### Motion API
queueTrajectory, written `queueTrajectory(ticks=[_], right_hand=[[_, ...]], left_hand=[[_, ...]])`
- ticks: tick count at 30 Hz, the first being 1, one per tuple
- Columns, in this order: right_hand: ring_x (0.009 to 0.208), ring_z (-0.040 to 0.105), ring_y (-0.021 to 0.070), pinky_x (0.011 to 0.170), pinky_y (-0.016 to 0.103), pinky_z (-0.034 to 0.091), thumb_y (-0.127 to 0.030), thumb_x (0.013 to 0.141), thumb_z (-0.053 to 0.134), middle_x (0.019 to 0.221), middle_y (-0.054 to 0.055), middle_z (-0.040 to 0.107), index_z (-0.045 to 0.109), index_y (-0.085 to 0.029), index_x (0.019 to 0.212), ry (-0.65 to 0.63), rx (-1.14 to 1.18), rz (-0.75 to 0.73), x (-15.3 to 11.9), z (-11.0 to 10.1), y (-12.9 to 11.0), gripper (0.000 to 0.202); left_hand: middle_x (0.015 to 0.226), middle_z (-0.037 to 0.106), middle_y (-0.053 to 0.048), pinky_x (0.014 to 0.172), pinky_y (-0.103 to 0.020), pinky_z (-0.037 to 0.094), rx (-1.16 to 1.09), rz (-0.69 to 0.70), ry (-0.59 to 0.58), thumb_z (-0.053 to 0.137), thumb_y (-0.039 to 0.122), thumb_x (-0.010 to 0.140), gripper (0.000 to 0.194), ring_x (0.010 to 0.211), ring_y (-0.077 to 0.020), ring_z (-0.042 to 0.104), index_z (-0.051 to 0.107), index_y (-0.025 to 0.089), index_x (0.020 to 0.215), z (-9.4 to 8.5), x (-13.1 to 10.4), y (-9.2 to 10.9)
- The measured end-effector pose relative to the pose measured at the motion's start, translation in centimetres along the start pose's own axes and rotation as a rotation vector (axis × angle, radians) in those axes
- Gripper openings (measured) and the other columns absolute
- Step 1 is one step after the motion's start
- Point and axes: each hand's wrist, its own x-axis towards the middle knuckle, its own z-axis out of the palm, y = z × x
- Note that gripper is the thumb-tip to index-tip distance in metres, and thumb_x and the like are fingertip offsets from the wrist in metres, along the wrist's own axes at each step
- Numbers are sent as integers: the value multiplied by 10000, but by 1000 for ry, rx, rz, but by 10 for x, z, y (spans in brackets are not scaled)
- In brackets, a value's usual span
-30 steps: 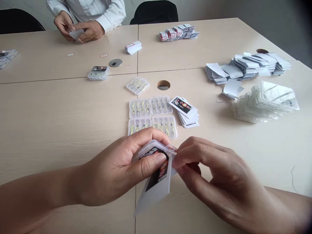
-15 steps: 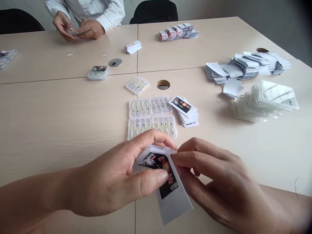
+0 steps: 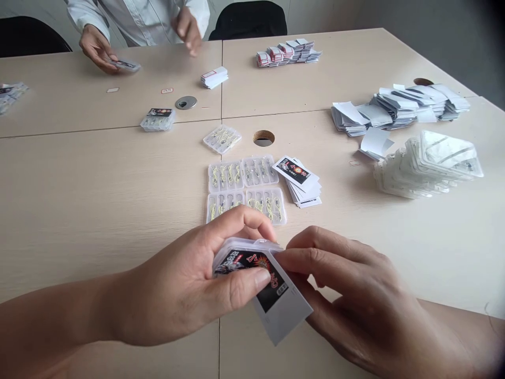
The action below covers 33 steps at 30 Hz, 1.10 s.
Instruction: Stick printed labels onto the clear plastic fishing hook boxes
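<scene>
My left hand grips a clear plastic box over the table, its thumb pressing a printed card against the top. The card is black with red and white print, and its plain white end sticks out past the box toward me. My right hand is closed at the right edge of the card and box, fingertips pinched there; the thumb tip is partly hidden. Just beyond my hands lie several clear boxes of fish hooks with yellow-green line. Beside them rests a pile of printed cards.
Stacked clear plastic boxes stand at right, with folded white cards behind. More card stacks lie farther back. Across the table, a person in a white sleeve holds a box. A round hole opens in the tabletop.
The held card and box have turned slightly, the card's white end swinging up. My hands barely shift. Across the table, the person's hands have parted, one keeping the box.
</scene>
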Motion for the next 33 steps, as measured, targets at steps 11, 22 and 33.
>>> queueTrajectory(ticks=[11, 22, 33], right_hand=[[672, 552, 71, 584, 157, 478, -1, 864, 550, 830, 17, 633, 681, -112, 1002, 8, -23, 14, 1, 0, 1, 220], [701, 554, 49, 638, 145, 472, -63, 944, 594, 879, -13, 610, 632, -163, 984, 37, -30, 61, -1, 5, 3, 114], [685, 582, 81, 597, 160, 496, -3, 909, 549, 845, 27, 624, 688, -138, 1021, 26, -8, 3, 2, 1, 1, 224]], left_hand=[[875, 587, 101, 658, -93, 473, 77, 25, 19, 544, 277, 1016, 124, 708, -48, 528, 490, 364, 1087, -3, -1, 0], [811, 557, 93, 609, -112, 462, -65, -43, -29, 613, 237, 954, 176, 659, -59, 492, 535, 337, 1076, -1, -2, 5], [865, 584, 60, 680, -160, 481, -145, -86, -18, 665, 342, 944, 208, 754, -94, 527, 590, 379, 1135, -1, 1, -1]])
